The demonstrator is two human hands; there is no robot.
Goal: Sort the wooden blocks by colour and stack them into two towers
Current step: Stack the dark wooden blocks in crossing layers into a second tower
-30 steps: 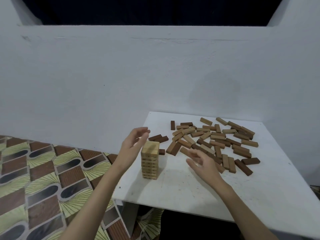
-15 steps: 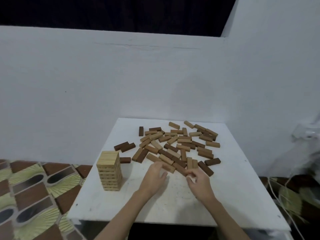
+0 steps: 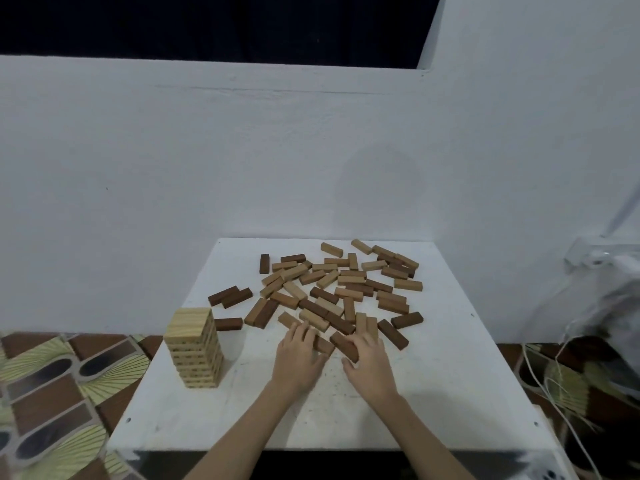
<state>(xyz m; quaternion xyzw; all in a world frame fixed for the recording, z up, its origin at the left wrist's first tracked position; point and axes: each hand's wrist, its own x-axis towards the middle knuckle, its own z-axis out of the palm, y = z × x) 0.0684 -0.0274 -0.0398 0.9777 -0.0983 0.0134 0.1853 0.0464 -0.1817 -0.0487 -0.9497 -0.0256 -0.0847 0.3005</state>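
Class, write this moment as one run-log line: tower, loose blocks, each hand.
light tower: standing, table's left | loose blocks: mixed, scattered | left hand: on blocks at pile's near edge | right hand: gripping dark block | dark tower: not started

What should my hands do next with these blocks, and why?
Probably lift the dark block under your right hand and set it apart to start a second tower: the light tower already stands alone, and no dark stack exists. Your left hand rests on neighbouring blocks.

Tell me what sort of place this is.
Probably a plain room in a home, not a workshop: a small white table pushed against a bare painted wall, patterned brown-and-yellow floor covering beside it, and loose cords on the floor at the right.
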